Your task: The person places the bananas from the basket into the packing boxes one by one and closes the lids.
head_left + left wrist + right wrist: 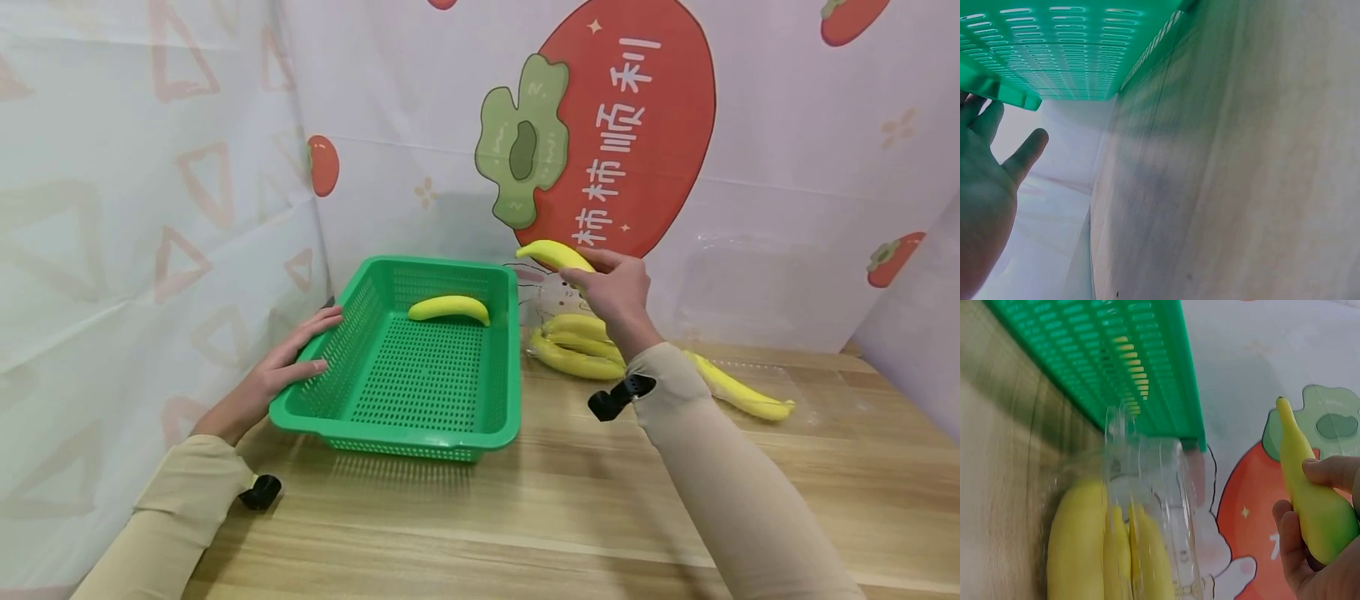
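My right hand (621,293) holds a yellow banana (551,252) in the air, to the right of the green basket (513,367). The right wrist view shows thumb and fingers around that banana (1310,494), its narrow tip pointing up and its thick end greenish. Inside the basket, one banana (450,308) lies near the far wall. My left hand (281,364) rests on the basket's left rim, fingers extended and thumb apart from them. Below my right hand, several bananas (573,360) sit in a clear plastic container (1147,456) beside the basket.
Another banana (742,396) lies right of my right forearm, near a clear plastic piece (813,387). A wooden table (420,533) carries everything. White printed cloth (397,108) hangs behind and along the left side, close to my left hand.
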The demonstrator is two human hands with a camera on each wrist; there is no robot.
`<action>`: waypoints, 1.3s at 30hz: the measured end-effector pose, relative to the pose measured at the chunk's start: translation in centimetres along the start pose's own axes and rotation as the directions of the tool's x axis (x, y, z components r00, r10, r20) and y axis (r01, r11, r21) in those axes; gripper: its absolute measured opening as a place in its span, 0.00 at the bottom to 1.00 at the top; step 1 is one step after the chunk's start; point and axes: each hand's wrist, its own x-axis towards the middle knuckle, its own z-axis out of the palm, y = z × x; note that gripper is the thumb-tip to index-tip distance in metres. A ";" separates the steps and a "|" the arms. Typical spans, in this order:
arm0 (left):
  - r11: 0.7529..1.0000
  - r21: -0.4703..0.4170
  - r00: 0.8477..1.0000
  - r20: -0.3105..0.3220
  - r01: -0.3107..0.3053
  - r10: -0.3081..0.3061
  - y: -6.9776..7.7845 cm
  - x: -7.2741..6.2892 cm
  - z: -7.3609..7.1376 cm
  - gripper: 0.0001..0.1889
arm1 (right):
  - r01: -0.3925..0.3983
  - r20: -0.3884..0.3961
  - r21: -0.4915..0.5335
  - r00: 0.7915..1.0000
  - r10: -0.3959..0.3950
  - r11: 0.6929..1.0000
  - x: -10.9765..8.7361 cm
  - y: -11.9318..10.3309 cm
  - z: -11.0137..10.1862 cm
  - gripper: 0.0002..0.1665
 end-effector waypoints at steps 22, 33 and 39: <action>1.000 0.007 1.000 0.002 0.019 -0.019 0.2 -0.1 0.0 0.32 | -0.095 -0.112 0.072 0.988 0.102 0.993 -0.3 4.6 -7.2 0.36; 1.000 -0.002 1.000 -0.001 0.012 -0.012 0.1 -0.1 0.1 0.32 | -0.162 -0.157 0.158 0.970 0.187 0.974 -0.7 6.8 -9.8 0.39; 1.000 0.005 1.000 0.002 0.010 -0.010 0.1 0.0 0.1 0.32 | -0.169 -0.182 0.242 0.959 0.215 0.955 -1.1 7.9 -11.0 0.39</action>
